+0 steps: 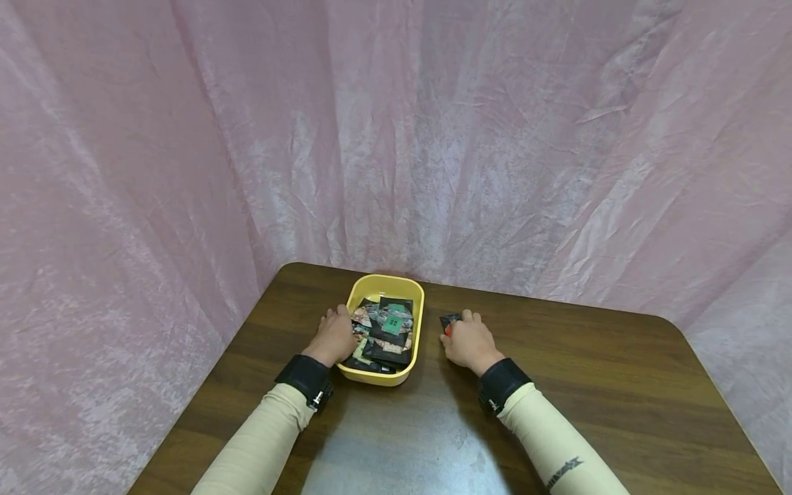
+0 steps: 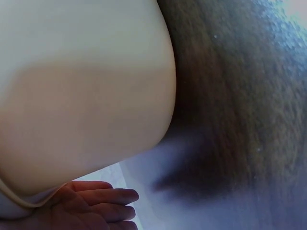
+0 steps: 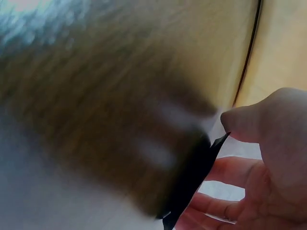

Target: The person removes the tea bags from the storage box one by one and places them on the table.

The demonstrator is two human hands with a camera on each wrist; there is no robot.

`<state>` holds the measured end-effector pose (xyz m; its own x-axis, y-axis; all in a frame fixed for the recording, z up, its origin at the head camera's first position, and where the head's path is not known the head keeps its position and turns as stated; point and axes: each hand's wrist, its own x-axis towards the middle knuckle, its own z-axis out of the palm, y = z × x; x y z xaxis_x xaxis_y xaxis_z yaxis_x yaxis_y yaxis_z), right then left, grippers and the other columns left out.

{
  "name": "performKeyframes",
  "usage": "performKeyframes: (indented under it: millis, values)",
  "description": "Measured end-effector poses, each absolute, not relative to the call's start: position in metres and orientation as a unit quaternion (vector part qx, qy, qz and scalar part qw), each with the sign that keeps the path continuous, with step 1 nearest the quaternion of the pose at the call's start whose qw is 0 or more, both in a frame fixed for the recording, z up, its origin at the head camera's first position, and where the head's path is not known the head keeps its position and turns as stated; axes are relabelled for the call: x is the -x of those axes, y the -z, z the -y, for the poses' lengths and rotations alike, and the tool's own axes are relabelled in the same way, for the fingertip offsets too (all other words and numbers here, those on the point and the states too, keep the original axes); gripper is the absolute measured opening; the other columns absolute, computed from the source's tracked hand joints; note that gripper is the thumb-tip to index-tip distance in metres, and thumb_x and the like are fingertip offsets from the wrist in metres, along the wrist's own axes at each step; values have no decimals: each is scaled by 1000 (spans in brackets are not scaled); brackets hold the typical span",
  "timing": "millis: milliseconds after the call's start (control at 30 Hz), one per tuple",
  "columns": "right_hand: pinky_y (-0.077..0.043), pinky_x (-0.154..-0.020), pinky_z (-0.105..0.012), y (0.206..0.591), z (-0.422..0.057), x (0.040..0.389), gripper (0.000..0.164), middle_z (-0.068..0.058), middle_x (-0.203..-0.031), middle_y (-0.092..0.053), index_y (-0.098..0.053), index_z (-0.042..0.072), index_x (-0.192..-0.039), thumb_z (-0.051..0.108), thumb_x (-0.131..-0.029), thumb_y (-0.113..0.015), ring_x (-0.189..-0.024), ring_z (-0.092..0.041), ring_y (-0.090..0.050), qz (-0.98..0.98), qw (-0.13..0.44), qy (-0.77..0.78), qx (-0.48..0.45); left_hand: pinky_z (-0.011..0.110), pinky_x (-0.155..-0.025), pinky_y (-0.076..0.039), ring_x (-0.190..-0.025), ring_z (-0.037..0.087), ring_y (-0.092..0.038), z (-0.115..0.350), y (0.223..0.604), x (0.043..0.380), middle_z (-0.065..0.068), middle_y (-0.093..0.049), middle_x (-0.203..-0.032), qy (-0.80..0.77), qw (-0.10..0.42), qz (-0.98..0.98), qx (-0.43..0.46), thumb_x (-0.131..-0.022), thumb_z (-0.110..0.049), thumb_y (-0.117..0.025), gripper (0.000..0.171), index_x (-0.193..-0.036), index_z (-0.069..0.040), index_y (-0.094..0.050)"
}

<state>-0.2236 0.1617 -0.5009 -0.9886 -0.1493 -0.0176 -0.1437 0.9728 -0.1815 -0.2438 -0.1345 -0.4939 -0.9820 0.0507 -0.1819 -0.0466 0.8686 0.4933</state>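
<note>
A yellow plastic tub (image 1: pixel 421 309) stands on the table and holds several black packets (image 1: pixel 396 323) with printed labels, some green. At the tub's left side, my left hand (image 1: pixel 334 337) grips the rim. In the left wrist view the tub's wall (image 2: pixel 96 105) fills much of the frame and hides the thumb, while the fingers (image 2: pixel 108 196) reach past it. To the right of the tub, my right hand (image 1: pixel 471 342) pinches a black packet (image 1: pixel 449 320) with a red patch, low over the table. The right wrist view shows that packet (image 3: pixel 192 177) tilted between thumb and fingers.
The dark wood-grain table (image 1: pixel 588 371) has rounded far corners and glossy reflections near the front. Pink velvet curtains (image 1: pixel 433 137) hang close behind its back edge and along the sides.
</note>
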Motion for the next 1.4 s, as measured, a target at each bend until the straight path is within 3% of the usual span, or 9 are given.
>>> performKeyframes:
  millis: [100, 233, 633, 767, 1067, 1267, 1400]
  values:
    - [-54, -101, -56, 503, -160, 224, 54, -28, -136, -55, -67, -5, -136, 40, -106, -64, -123, -45, -53, -994, 17, 79, 77, 60, -131, -26, -157, 51, -34, 135, 494, 244, 36, -45, -157, -255, 93, -962, -1, -97, -5, -69, 59, -145, 8, -39]
    - [-51, -107, -55, 505, -159, 225, 63, -31, -144, -51, -60, -7, -145, 43, -107, -61, -129, -47, -50, -994, 21, 75, 72, 61, -130, -26, -157, 51, -34, 134, 494, 243, 36, -46, -157, -255, 93, -963, 0, -96, -5, -70, 59, -144, 8, -39]
    - [-50, -107, -54, 503, -156, 227, 70, -30, -138, -51, -61, -7, -143, 52, -105, -63, -125, -46, -51, -997, 18, 63, 44, 61, -130, -28, -157, 52, -34, 132, 492, 242, 37, -44, -159, -258, 93, -962, 8, -96, -5, -70, 62, -147, 8, -37]
    - [-49, -109, -55, 504, -155, 227, 73, -30, -138, -51, -59, -8, -145, 53, -104, -64, -126, -46, -50, -997, 21, 66, 39, 62, -125, -35, -151, 52, -41, 132, 492, 242, 35, -49, -151, -253, 91, -963, 9, -96, -5, -70, 58, -144, 7, -39]
    - [-50, -108, -55, 506, -154, 227, 79, -31, -137, -51, -54, -10, -148, 54, -103, -64, -130, -47, -48, -996, 17, 77, 31, 57, -127, -33, -142, 46, -48, 132, 496, 245, 31, -59, -138, -247, 81, -966, -14, -95, -6, -74, 55, -138, 7, -44]
    - [-53, -101, -55, 502, -155, 228, 73, -34, -130, -57, -59, -12, -142, 51, -105, -64, -120, -47, -52, -993, -44, 102, 33, 57, -123, -36, -135, 44, -51, 133, 493, 242, 29, -60, -131, -247, 77, -966, -18, -94, -6, -75, 54, -137, 7, -44]
    - [-51, -103, -55, 490, -152, 230, 68, -34, -133, -59, -61, -10, -142, 47, -105, -64, -121, -48, -53, -987, -84, 129, 45, 56, -124, -35, -135, 44, -51, 132, 492, 241, 29, -60, -133, -245, 76, -966, -18, -95, -6, -73, 53, -138, 7, -44]
